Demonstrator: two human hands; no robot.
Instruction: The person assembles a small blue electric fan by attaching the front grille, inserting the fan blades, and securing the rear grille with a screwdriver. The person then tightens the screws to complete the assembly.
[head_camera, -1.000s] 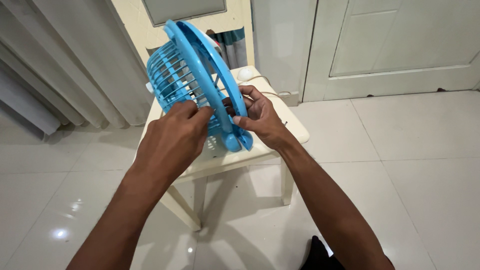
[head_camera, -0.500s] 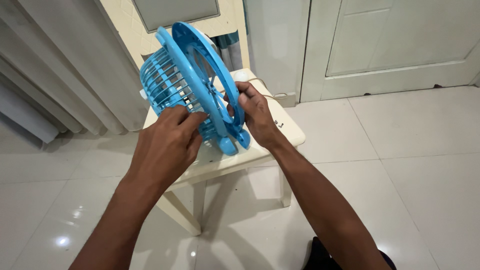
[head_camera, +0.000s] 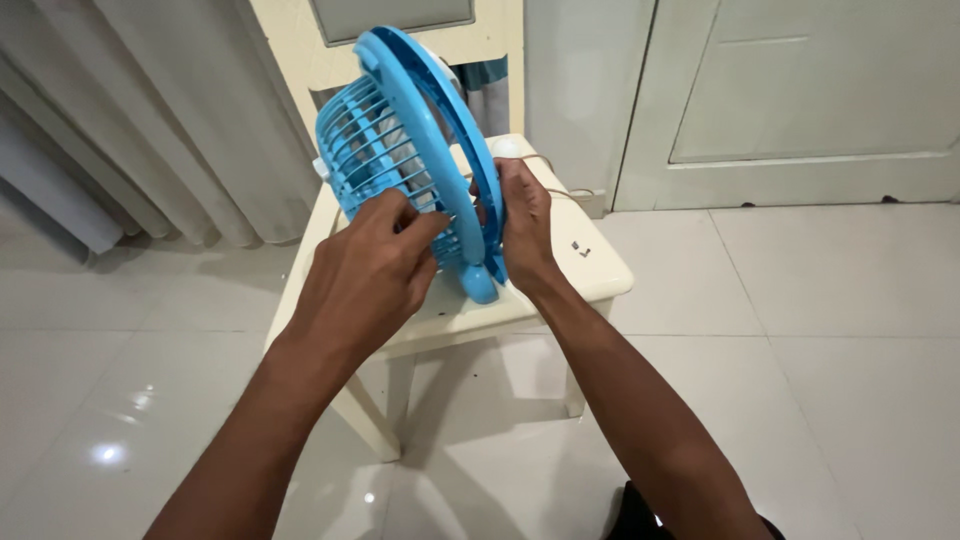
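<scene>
Curtain (head_camera: 150, 110), pale, pleated: upper left of frame, hanging to the tiled floor (head_camera: 830, 330).
Left hand (head_camera: 370, 270): centre-left, fingers curled, fingertips pinched on the ribs of the fan's grille (head_camera: 375, 155).
Fan (head_camera: 420, 160), blue plastic: upper centre, held tilted above the stool, its round rim edge-on to the camera, the ribbed grille bulging toward the left, its small foot (head_camera: 482, 285) lowest and close over the seat.
Stool (head_camera: 590, 275), cream: centre, under the fan; two small dark bits (head_camera: 580, 248) lie on its right part.
Right hand (head_camera: 525, 225): just right of the fan, closed on the rim's right side, thumb toward the camera.
Cord (head_camera: 555, 185), thin and pale: trails off the stool's far edge.
Door (head_camera: 800, 90), pale panelled: upper right, shut.
Dark cloth (head_camera: 640, 515): bottom edge, right of centre, kind unclear.
</scene>
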